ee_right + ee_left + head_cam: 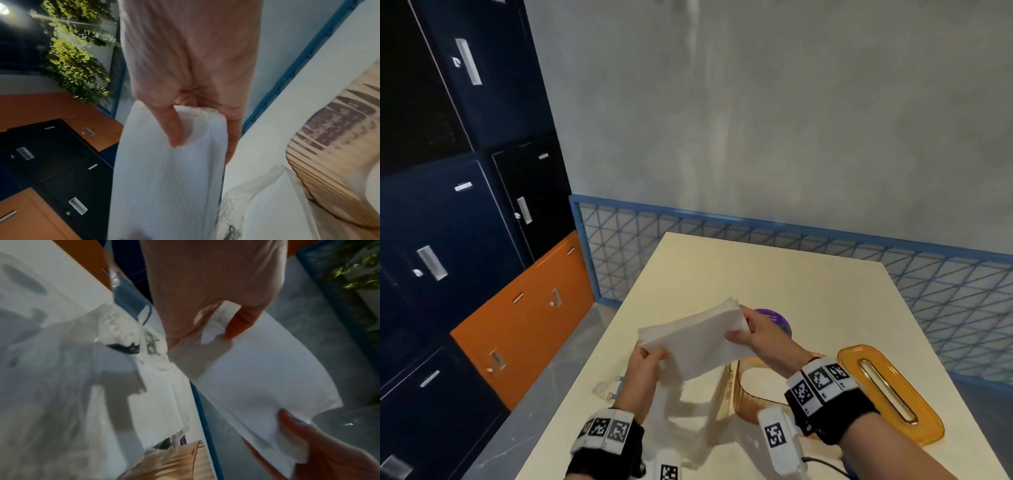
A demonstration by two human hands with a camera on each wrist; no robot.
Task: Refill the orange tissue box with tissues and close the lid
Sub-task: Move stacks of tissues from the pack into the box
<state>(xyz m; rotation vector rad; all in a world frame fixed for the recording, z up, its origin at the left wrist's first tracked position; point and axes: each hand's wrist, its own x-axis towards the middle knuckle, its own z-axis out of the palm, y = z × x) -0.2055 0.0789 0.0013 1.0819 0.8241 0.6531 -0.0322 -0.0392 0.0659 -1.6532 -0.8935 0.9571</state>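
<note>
Head view: a person's left hand (645,365) and right hand (763,337) hold a thick white stack of folded tissues (697,337) in the air above a cream rectangular table (808,284). The left thumb and fingers pinch its 8 o'clock corner; the right grips its 3 o'clock end. Below sits the open translucent orange tissue box (748,394), its slotted orange lid (887,390) lying flat on the table at 3 o'clock of it. A crumpled clear plastic wrapper (681,411) trails at 6 o'clock of the stack.

Left wrist view: the left hand's thumb (242,322) presses onto the tissue corner; the right hand's fingertips (287,418) clamp the far end.

Right wrist view: one finger (172,128) presses the stack's face, the others curling behind its end; the blurred ribbed amber shape at 3 o'clock is probably the box.
</note>
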